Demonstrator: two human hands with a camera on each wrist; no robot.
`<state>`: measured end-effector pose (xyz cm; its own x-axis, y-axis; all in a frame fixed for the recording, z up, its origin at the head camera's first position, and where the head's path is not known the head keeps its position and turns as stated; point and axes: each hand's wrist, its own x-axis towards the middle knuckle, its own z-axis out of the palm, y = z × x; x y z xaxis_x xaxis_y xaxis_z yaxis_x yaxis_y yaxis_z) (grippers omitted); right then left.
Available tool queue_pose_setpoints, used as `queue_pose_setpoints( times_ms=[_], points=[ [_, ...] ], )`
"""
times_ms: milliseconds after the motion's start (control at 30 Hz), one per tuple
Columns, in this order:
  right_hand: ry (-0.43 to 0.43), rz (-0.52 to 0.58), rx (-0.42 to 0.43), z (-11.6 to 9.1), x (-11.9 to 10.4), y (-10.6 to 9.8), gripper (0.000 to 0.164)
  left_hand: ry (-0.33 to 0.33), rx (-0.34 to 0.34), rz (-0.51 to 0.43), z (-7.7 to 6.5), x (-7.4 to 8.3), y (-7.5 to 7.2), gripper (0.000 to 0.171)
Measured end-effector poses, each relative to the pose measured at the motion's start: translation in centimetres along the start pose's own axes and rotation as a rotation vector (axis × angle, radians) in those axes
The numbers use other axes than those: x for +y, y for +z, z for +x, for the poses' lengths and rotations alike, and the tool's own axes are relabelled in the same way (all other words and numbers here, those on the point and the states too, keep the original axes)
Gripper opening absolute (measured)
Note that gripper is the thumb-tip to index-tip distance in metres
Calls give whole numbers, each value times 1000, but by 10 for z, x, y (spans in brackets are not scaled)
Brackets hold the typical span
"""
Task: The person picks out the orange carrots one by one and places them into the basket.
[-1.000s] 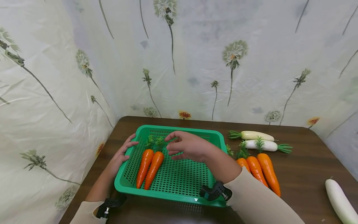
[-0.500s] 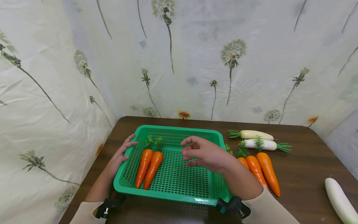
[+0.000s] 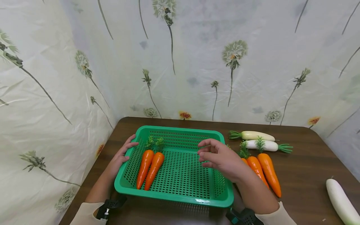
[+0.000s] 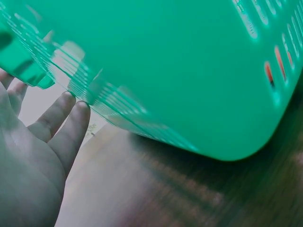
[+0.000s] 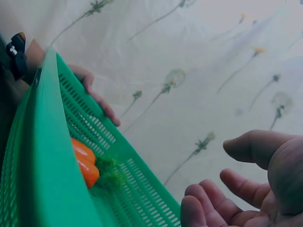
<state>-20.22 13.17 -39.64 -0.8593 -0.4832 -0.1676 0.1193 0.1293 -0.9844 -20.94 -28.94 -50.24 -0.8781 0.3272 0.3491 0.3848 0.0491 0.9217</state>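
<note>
On the table (image 3: 303,162), the green basket (image 3: 174,199) sits near the left edge and the back left corner. The right hand (image 3: 220,157) has shifted rightward, from beside the carrot tops a second ago to over the basket's right end; its fingers are loosely bent, thumb apart, gripping nothing. The left hand (image 3: 119,160) has stayed at the basket's left rim, fingers extended, fingertips against the wall. A large white radish (image 3: 341,200) lies by the table's right edge. Two carrots (image 3: 153,168) lie unmoved in the basket's left part, leaves toward the back; three more carrots (image 3: 270,175), partly behind the right arm, lie beyond its right side. Two smaller radishes (image 3: 258,135) lie near the table's back edge.
</note>
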Motion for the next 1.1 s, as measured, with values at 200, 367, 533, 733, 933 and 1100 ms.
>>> queue_pose_setpoints(
  times_ms=[200, 367, 533, 733, 933, 1100],
  points=[
    [-58, 96, 65, -3, 9, -9, 34, 10, -5, 3, -1, 1, -1, 57],
    [-105, 162, 75, -5, 12, -13, 28, 13, -5, -10, -2, 0, -1, 56],
    [-127, 87, 165, -11, 14, -18, 29, -1, -3, -24, -2, 0, 0, 55],
    [-126, 48, 289, -18, 17, -26, 31, -2, -5, -39, 1, 1, 1, 54],
    [-128, 26, 407, -22, 25, -41, 30, 11, -8, -29, 0, 0, 0, 54],
    [-116, -20, 423, -27, 34, -54, 27, 7, -5, -17, 0, 1, 0, 54]
  ],
)
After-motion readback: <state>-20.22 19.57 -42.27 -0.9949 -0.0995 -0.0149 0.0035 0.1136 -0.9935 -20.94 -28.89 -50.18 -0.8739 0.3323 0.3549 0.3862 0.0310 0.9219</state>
